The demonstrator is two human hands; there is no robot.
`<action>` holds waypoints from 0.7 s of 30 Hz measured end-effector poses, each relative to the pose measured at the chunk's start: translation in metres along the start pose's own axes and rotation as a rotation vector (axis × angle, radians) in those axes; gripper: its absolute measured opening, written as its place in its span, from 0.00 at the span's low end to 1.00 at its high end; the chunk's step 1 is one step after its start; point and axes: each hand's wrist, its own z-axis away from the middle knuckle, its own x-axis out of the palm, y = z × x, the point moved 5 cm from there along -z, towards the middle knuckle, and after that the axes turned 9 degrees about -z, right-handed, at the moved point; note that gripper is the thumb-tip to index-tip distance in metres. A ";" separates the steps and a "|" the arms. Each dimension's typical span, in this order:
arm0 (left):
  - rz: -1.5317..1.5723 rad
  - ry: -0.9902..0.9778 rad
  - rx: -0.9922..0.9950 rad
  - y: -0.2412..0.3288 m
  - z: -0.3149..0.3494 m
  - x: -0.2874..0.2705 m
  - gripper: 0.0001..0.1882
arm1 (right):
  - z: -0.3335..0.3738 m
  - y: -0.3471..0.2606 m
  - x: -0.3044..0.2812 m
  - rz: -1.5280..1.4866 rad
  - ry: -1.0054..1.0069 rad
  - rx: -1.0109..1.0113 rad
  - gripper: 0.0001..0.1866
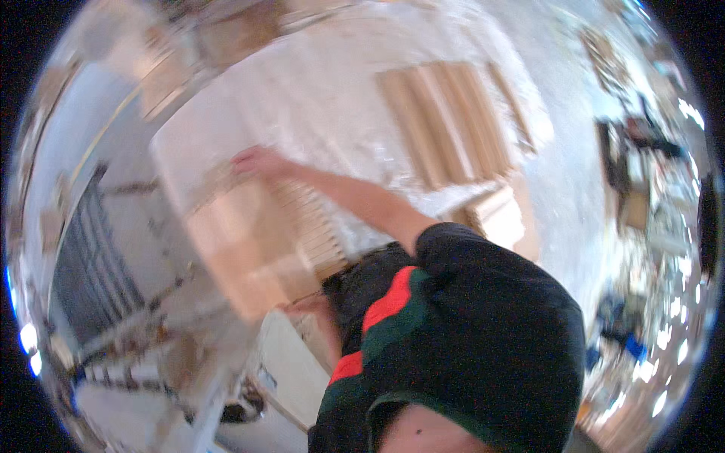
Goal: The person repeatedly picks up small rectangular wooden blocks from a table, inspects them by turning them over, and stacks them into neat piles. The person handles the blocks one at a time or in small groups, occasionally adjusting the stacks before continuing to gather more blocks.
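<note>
A block of light wooden boards (253, 234), with a row of narrow slat edges along its right side, lies at the left edge of a white-covered table (317, 98). My right arm stretches across to the left. My right hand (260, 161) is at the far end of the boards, with its fingers curled over that end. Close to my body, my left hand (306, 306) touches the near end of the same boards; its fingers are partly hidden and smeared by motion. The whole picture is blurred, so fine detail of the boards is lost.
Several long brown wooden strips (445, 121) lie side by side farther right on the table. A smaller pale wooden piece (495, 215) sits nearer me. A dark ribbed mat or panel (94, 260) is left of the table. Cluttered goods (642, 181) stand at the right.
</note>
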 end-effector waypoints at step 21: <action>-0.197 -1.518 -0.282 0.071 0.221 0.328 0.27 | 0.351 -0.110 -0.239 1.361 1.041 0.580 0.44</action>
